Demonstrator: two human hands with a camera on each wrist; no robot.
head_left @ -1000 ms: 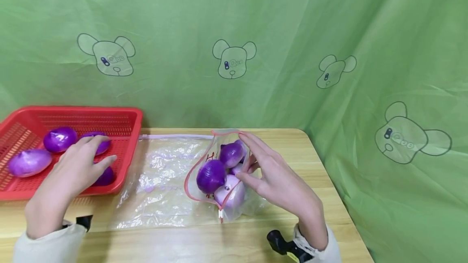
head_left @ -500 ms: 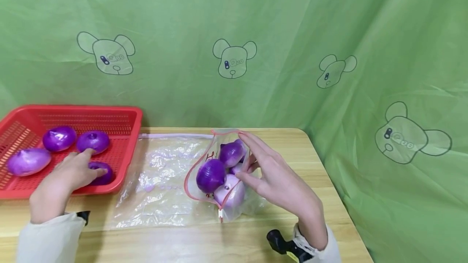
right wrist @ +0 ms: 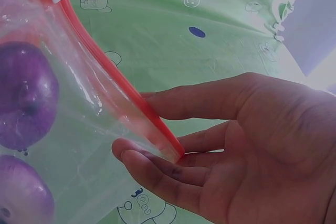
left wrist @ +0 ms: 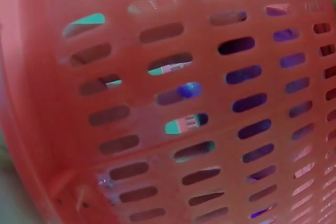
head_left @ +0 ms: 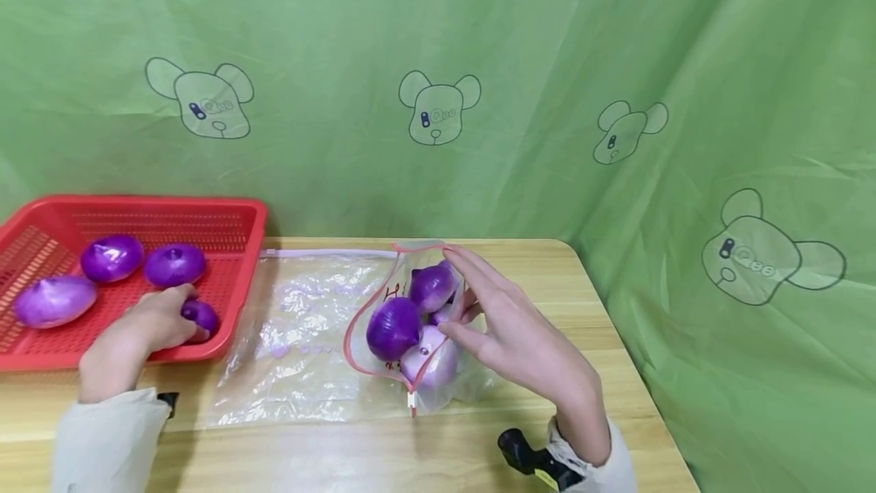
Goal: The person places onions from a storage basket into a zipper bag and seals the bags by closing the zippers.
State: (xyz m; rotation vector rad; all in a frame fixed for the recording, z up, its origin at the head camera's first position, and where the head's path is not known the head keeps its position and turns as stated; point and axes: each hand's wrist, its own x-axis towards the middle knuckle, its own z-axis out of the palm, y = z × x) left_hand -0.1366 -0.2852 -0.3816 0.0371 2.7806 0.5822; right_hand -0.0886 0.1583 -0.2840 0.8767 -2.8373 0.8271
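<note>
My left hand (head_left: 153,319) reaches into the red basket (head_left: 256,249) and grips a purple onion (head_left: 201,316) at its front right corner, fingers and thumb round the sides. In the left wrist view the slotted basket wall (left wrist: 142,140) hides that hand. My right hand (head_left: 523,337) holds the red-edged mouth of a clear zip bag (head_left: 369,303), and in the right wrist view the red strip (right wrist: 113,74) runs between thumb and fingers. Inside the bag lie several onions, among them a dark purple onion (head_left: 395,329) and a paler onion (head_left: 431,356).
Other onions in the basket are a pale one (head_left: 55,300), a dark one (head_left: 112,258) and another dark one (head_left: 174,265). A flat clear bag (head_left: 294,379) lies on the wooden table (head_left: 328,455) between basket and zip bag. A green curtain (head_left: 328,173) stands behind.
My left hand has come down over the basket and taken hold of the front right onion, which has tipped and shifted slightly right. My right hand stays nearly still at the bag.
</note>
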